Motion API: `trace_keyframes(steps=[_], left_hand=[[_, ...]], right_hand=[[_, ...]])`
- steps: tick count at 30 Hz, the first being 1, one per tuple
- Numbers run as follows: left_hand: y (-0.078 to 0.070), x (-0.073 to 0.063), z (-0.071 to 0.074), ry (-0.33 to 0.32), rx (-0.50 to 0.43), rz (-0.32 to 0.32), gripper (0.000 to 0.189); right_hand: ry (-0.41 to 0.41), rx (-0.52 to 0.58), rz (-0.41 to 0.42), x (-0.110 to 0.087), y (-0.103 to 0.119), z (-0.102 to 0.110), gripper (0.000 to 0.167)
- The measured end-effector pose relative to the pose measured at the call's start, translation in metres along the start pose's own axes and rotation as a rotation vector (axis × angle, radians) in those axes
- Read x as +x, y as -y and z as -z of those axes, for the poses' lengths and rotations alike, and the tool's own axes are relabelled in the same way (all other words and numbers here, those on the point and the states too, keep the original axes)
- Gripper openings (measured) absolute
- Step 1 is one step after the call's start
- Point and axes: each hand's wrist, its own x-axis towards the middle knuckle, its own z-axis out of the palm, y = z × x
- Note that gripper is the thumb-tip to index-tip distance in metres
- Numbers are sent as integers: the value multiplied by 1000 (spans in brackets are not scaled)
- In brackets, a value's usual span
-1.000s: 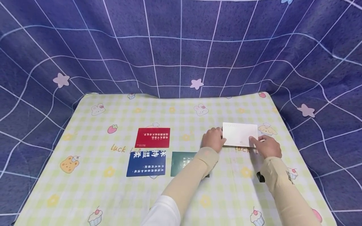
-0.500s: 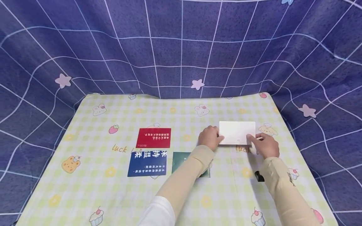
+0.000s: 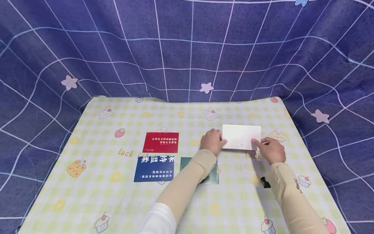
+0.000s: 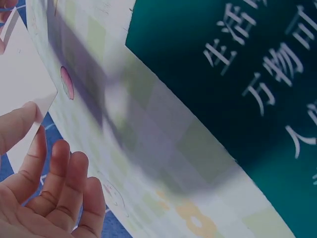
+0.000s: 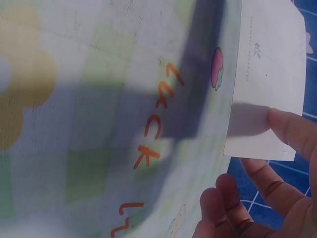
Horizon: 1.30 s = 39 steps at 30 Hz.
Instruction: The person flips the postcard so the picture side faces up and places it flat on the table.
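Observation:
Both hands hold a white postcard (image 3: 238,134) above the right part of the table, its blank-looking side facing up. My left hand (image 3: 212,142) pinches its left edge between thumb and index finger, as the left wrist view shows. At the opposite edge, my right hand (image 3: 271,150) grips with the thumb on top and a finger beneath. A small plant drawing and faint print show on the postcard (image 5: 270,74) in the right wrist view. Under the left forearm lies a green card (image 3: 212,177) with white characters, partly hidden.
A red card (image 3: 161,143) lies left of the left hand, and a blue card (image 3: 155,169) sits just below it. Checked cloth (image 3: 87,195) with cartoon prints covers the table. Behind hangs a blue grid curtain (image 3: 175,55). A small black object (image 3: 265,182) shows by the right wrist.
Both hands have moved the postcard a little to the left over the cloth. The red, blue and green cards stay in place; the view has shifted slightly.

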Motion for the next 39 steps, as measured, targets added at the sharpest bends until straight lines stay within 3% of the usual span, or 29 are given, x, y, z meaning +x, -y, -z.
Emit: trace_keyframes(steps=[14,23,39], left_hand=[[13,-5,8,-14,-21,24,24],[23,-10,19,-34,-36,25,25],[38,-19,31,-49,-56,18,24]], right_hand=[[0,27,-11,-2,9,-9,53],[-34,41,52,-5,18,-12,49],[7,40,101,-11,30,-16,53]])
